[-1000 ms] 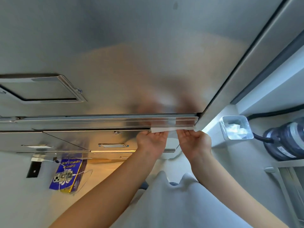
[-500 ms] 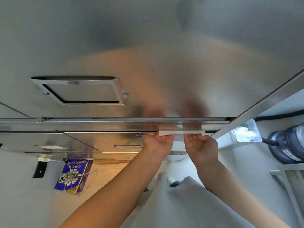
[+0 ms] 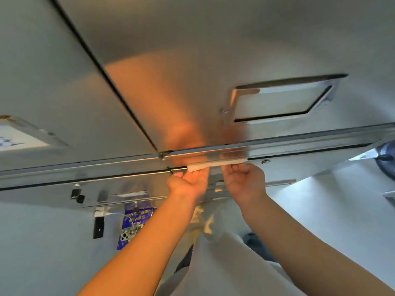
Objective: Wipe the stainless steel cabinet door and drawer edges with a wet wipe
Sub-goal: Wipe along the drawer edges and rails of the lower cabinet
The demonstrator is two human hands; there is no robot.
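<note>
A white wet wipe, folded into a long strip, lies pressed against the bottom edge of a stainless steel cabinet door. My left hand pinches the strip's left end and my right hand pinches its right end. The door carries a recessed rectangular handle up to the right. A dark vertical seam divides this door from the neighbouring door on the left. Both forearms reach up from the bottom of the frame.
Below the edge is a lower steel panel with a small handle and a black latch. A blue packet and a black bracket sit on the floor. A dark round object shows at the far right.
The wipe and both hands have slid left along the door's bottom edge, close to the seam between doors. The view swung left, so the recessed handle now sits on the right.
</note>
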